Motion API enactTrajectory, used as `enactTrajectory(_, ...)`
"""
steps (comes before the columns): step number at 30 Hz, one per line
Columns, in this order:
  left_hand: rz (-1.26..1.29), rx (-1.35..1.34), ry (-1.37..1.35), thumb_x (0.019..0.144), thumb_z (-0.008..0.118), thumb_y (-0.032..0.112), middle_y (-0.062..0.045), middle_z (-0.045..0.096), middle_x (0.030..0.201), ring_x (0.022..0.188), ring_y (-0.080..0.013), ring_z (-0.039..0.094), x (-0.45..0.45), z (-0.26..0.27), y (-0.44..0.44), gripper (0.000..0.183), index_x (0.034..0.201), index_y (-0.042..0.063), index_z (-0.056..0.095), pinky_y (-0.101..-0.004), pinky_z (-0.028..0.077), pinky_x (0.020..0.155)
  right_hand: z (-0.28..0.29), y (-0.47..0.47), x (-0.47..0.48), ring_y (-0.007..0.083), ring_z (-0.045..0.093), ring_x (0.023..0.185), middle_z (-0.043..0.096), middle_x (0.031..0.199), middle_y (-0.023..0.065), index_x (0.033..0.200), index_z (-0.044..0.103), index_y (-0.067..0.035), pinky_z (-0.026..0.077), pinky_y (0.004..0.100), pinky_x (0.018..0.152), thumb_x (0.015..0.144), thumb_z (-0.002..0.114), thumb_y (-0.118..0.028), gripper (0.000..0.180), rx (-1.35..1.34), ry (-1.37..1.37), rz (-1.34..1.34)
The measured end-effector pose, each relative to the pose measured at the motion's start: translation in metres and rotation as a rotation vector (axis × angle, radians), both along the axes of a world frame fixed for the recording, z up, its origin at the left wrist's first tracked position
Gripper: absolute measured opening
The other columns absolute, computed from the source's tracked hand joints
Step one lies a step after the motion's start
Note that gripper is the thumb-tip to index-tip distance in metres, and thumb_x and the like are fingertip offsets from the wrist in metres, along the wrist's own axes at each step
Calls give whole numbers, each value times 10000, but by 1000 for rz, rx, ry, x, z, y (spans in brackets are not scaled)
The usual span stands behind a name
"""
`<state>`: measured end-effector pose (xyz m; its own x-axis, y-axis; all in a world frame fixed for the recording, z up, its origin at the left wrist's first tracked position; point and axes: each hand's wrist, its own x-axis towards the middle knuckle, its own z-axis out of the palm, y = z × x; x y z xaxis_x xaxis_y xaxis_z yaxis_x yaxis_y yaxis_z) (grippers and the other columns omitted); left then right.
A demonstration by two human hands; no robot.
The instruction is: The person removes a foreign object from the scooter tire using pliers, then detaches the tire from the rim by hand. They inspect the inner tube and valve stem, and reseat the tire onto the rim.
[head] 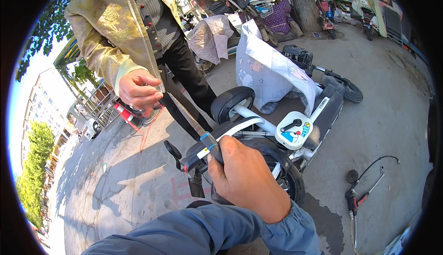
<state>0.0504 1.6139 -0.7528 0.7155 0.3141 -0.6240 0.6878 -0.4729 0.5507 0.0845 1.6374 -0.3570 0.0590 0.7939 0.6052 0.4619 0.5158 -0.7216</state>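
My right hand (249,177) grips the dark, blue-banded handle of a flat tapering hand tool (188,116). Its long narrow blade points up and left, towards another person's hand (140,89); whether that hand touches the tip is unclear. My left sleeve (180,227) crosses the bottom of the view, but the left hand itself is hidden. Beneath my right hand, a white and black electric bike (254,123) lies on its side, its rear tyre (297,182) nearest me. A cartoon sticker marks its white chain cover (294,130). A pale quilted cover (263,75) drapes over its middle.
Opposite stands a person in a yellow jacket (107,30). At the right, a tyre inflator gun (352,199) and a red-handled tool (367,196) lie on the pavement, near a wet patch (322,220). Behind are a tree trunk (304,6), parked scooters and a traffic cone (123,112).
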Motion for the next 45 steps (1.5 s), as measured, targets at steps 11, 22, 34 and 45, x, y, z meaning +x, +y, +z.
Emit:
enactTrajectory(11,9,-4,24,732,845,366,-253,688,1097,1011,-395,685,-5,-5,3,597,1096,-62,645,-467,543,882,-4,6,-6,406,685,668,651,803,234,911,526,37,557,484,596,940,668,-148,236,74,-66,-9)
enactTrajectory(22,-16,-6,-2,722,845,379,-261,680,1135,1041,-407,678,15,-3,3,634,1131,-60,639,-471,541,903,5,3,1,452,657,742,638,846,259,935,513,47,515,496,650,939,692,-145,262,-32,-46,-2)
enactTrajectory(34,4,-13,18,712,845,392,-270,671,1177,1073,-419,669,7,-12,6,675,1169,-58,633,-476,538,926,3,8,-6,402,689,663,657,805,236,904,533,39,564,479,621,972,642,-162,238,15,-81,9)
enactTrajectory(45,15,-15,25,703,846,404,-278,663,1215,1103,-430,662,10,-14,12,714,1203,-55,627,-480,536,947,8,-1,10,439,665,664,651,786,241,924,538,28,534,504,612,964,668,-168,238,-22,25,-50)
